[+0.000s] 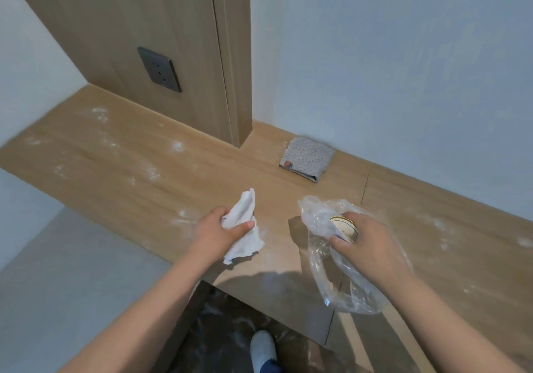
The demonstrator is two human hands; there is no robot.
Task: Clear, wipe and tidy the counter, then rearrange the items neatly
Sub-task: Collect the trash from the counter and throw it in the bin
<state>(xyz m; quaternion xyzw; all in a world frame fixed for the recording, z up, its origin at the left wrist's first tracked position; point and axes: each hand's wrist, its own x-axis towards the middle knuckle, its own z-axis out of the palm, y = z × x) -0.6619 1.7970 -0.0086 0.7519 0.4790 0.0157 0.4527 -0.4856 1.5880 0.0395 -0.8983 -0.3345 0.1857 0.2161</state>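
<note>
A light wooden counter (pixel 121 159) runs across the view, dusted with white powder smears in several spots. My left hand (pixel 215 232) grips a crumpled white cloth (pixel 243 228) just above the counter's front edge. My right hand (pixel 364 243) holds a clear plastic bag (pixel 331 260) with a label or small item visible inside it, near the front edge to the right. A folded grey patterned cloth (pixel 307 159) lies at the back of the counter, close to the white wall.
A wooden panel (pixel 173 41) with a dark wall socket (pixel 159 69) rises from the counter's back left. White wall stands behind on the right. Below the counter edge are a dark marbled floor and my slipper (pixel 262 349).
</note>
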